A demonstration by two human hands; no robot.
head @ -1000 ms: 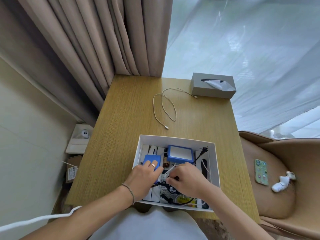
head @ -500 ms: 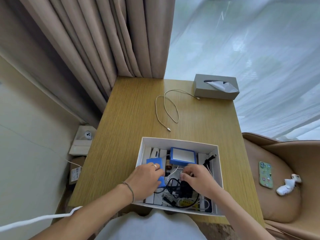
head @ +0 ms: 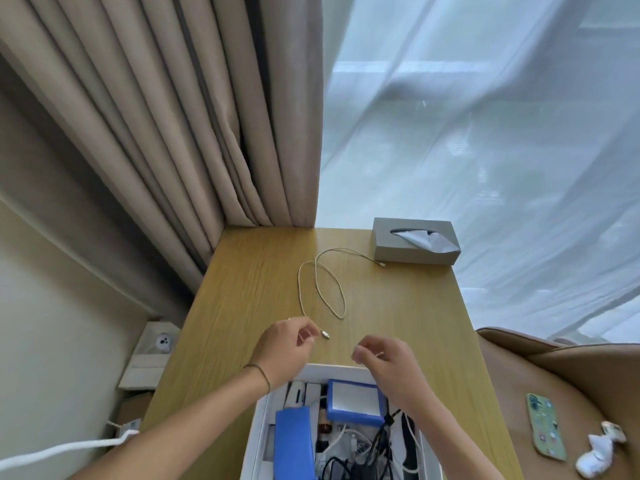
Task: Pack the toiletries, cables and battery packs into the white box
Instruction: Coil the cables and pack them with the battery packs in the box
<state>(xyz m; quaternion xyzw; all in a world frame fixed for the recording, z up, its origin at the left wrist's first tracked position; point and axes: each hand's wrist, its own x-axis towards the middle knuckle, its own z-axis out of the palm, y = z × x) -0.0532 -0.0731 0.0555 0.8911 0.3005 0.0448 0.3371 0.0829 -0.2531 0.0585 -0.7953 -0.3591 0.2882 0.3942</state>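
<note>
The white box (head: 257, 431) stands at the table's near edge. In it are a blue-rimmed battery pack (head: 353, 400), a blue pack (head: 294, 441), black cables (head: 379, 445) and white items. A white cable (head: 323, 289) lies looped on the table beyond the box. My left hand (head: 282, 349) is past the box's far rim, and its curled fingers pinch the cable just behind its near connector (head: 325, 336). My right hand (head: 384, 362) hovers over the far rim, fingers loosely curled, holding nothing.
A grey tissue box (head: 414, 247) sits at the table's far right corner by the sheer curtain. To the right is a tan chair (head: 519, 393) with a phone (head: 545, 429) and a white earbud case (head: 599, 452). Beige curtains hang at the far left.
Both hands have left the inside of the box and moved forward over the table. The left hand has reached the cable's near end. The camera has tilted up.
</note>
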